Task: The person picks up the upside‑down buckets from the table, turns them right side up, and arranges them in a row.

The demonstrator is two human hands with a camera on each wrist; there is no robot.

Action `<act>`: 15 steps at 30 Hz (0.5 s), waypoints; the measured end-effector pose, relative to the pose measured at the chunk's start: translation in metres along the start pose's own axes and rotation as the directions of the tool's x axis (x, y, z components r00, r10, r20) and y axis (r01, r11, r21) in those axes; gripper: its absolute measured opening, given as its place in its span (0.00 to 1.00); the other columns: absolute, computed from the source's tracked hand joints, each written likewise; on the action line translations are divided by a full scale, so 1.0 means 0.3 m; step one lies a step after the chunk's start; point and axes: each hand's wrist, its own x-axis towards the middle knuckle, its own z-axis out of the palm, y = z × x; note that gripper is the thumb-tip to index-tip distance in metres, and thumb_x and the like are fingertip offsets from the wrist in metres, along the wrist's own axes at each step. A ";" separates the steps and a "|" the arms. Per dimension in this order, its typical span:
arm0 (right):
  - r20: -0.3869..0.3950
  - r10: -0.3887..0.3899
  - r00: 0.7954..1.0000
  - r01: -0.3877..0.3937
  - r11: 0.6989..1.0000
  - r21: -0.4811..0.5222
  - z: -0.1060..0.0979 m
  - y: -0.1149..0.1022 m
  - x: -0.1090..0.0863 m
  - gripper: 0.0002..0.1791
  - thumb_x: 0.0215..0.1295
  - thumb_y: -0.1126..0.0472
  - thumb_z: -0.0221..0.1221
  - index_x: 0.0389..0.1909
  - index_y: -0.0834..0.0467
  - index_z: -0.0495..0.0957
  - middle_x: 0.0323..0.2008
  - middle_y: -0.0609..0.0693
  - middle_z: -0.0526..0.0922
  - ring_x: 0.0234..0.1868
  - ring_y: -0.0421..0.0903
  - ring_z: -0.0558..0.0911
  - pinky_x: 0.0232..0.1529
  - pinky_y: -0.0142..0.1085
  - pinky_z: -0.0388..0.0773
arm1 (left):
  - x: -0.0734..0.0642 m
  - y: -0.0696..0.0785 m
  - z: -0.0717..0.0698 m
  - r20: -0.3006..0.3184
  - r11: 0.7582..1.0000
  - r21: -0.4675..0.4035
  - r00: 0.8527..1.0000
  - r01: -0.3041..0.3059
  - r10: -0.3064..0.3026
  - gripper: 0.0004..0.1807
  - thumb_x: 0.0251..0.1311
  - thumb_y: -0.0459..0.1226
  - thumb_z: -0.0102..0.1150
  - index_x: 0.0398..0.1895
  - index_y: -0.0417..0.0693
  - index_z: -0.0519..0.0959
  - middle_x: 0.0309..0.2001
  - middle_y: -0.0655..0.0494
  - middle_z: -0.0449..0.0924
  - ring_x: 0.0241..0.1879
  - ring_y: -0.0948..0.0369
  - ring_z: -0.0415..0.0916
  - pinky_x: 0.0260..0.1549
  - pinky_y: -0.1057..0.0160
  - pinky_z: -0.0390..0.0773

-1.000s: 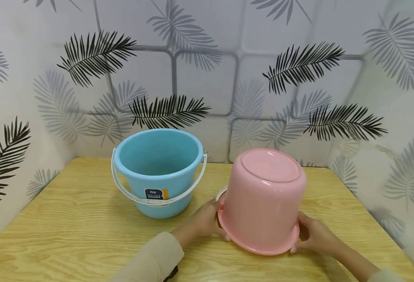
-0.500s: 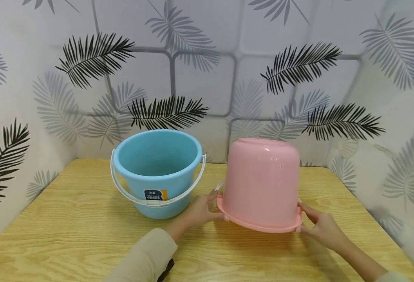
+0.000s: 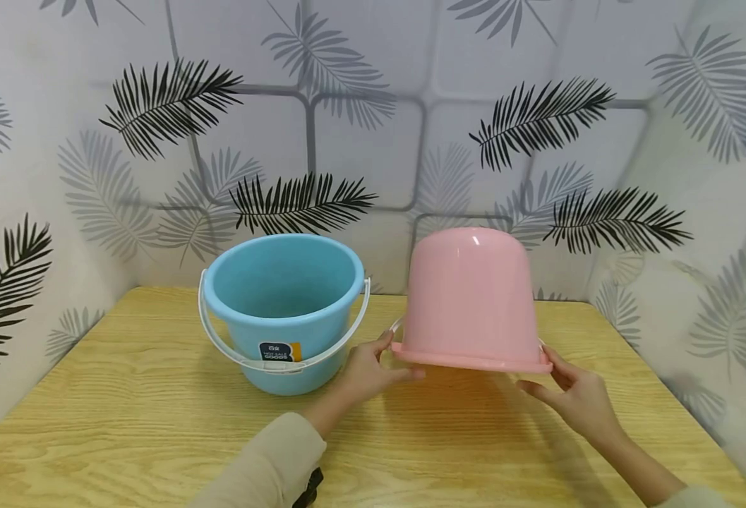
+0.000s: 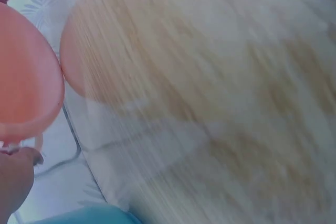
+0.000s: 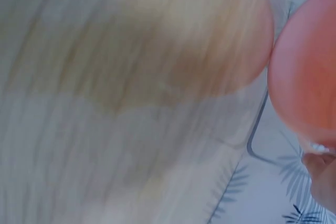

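Note:
A pink bucket stands mouth down on the right side of the table, its near rim tipped up toward me. My left hand holds the left of its rim near the white handle, thumb stretched out below the rim. On the opposite side my right hand grips the rim with its fingers, the thumb spread apart beneath. The left wrist view shows the pink inner wall and the left hand's fingertips at the handle joint. Upright to the left sits a light blue bucket, near my left hand.
The blue bucket's white handle hangs down across its front, over a dark label. Under everything is a wood-grain table. Leaf-patterned walls close off the back and sides.
The pink bucket's near rim has risen, and its base has tipped away until the round bottom no longer shows. Both hands moved up with the rim. The blue bucket stayed put.

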 end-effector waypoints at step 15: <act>-0.401 -0.069 0.913 0.056 0.997 -0.044 0.059 -0.041 0.020 0.16 0.42 0.82 0.63 0.37 0.76 0.80 0.31 0.71 0.81 0.33 0.09 0.67 0.30 0.07 0.66 | 0.006 0.017 0.089 -0.423 0.959 0.212 0.867 -0.188 0.263 0.13 0.51 0.27 0.61 0.42 0.33 0.82 0.42 0.41 0.83 0.43 0.48 0.82 0.40 0.53 0.81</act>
